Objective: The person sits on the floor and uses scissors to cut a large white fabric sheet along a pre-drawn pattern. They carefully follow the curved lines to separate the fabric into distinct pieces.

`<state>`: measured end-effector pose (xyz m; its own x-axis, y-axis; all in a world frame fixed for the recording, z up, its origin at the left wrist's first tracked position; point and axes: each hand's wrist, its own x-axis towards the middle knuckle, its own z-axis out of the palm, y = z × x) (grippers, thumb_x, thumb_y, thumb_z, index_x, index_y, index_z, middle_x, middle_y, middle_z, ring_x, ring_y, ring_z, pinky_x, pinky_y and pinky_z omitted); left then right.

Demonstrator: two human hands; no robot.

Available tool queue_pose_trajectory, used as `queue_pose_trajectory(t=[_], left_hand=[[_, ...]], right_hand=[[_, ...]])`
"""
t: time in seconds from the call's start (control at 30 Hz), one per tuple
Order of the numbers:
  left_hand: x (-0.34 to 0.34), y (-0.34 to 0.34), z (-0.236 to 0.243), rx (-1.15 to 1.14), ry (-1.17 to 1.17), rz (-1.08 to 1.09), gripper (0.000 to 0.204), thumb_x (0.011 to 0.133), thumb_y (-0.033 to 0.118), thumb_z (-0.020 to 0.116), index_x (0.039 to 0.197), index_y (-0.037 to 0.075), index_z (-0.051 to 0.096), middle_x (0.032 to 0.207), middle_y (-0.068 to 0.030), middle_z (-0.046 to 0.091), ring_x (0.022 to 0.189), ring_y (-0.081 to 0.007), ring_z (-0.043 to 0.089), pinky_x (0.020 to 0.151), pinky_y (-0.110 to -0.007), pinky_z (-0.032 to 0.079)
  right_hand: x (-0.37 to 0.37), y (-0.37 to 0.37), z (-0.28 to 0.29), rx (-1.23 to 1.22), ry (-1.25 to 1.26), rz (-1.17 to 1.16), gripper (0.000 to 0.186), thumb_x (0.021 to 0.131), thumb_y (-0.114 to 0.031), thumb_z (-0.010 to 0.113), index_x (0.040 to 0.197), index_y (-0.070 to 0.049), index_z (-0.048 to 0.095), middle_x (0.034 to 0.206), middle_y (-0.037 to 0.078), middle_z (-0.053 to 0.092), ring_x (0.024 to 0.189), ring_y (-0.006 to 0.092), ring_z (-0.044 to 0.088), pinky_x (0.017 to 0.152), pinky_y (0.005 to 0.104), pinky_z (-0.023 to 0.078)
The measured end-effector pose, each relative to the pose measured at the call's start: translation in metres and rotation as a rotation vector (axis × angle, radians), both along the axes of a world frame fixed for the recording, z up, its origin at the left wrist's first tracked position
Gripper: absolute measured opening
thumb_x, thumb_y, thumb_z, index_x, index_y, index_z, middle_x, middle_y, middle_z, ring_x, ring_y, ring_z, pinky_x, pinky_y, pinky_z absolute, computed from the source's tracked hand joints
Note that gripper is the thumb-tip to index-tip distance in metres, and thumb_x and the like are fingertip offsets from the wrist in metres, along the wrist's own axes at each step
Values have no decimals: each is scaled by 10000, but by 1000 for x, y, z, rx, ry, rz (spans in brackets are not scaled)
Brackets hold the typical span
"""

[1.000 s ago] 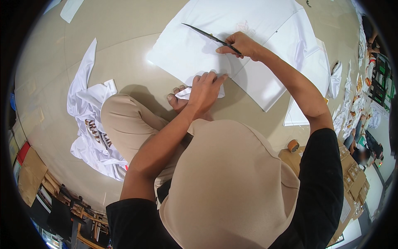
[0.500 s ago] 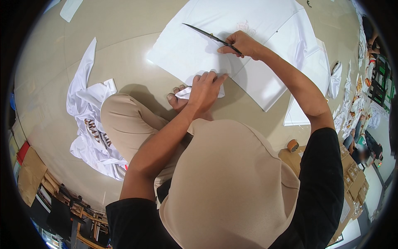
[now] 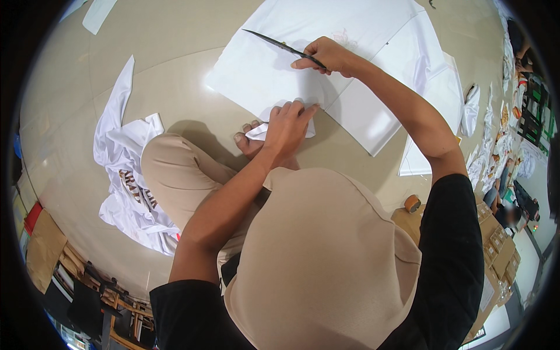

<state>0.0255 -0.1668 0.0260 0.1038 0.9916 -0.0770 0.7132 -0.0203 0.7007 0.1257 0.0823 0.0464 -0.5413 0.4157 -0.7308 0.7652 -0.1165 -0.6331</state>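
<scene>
A large sheet of white cloth (image 3: 274, 73) lies spread over the floor ahead of me. My right hand (image 3: 328, 56) is closed round the handles of dark scissors (image 3: 273, 41). The scissors' blades look closed together and point to the far left above the cloth. My left hand (image 3: 285, 125) rests on the cloth's near edge, its fingers stretched out and lying flat. A small fold of white cloth (image 3: 257, 132) shows beside that hand, over my bare foot (image 3: 242, 142).
A crumpled white printed garment (image 3: 125, 151) lies left of my bent knee (image 3: 175, 163). To the right are a tape roll (image 3: 412, 203), cardboard boxes (image 3: 496, 251) and a long row of fabric pieces. A chair (image 3: 87, 300) stands at the lower left. Another person (image 3: 509, 214) is at the far right.
My right hand and the scissors have moved a little to the left and farther away over the cloth. My left hand has stayed in place.
</scene>
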Motion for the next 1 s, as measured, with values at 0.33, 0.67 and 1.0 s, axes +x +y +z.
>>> queue_pose_trajectory(t=[0.33,0.67,1.0], left_hand=[[1,-1,-1,-1,17,5,478,989,72,661,1439,228,703,1104,-48,599,1065,-263,626,900,-470,459],[-15,5,11,-153,-84,-107,251,1024,113,650,1260,111,737,1107,-99,634,1072,-325,642,921,-473,496],[-132,0,65,-417,-442,518,351,1103,307,589,1023,-31,639,846,-168,647,832,-293,656,804,-383,522]], right_hand=[[-23,2,9,20,5,38,528,810,-481,928,617,-148,566,559,-13,486,505,102,459,474,265,313],[-33,-31,8,35,142,-138,582,779,-568,927,681,-63,655,593,40,566,533,144,542,511,286,433],[88,-181,30,377,-150,-253,537,864,-499,874,803,12,723,726,194,687,650,351,613,665,458,508]])
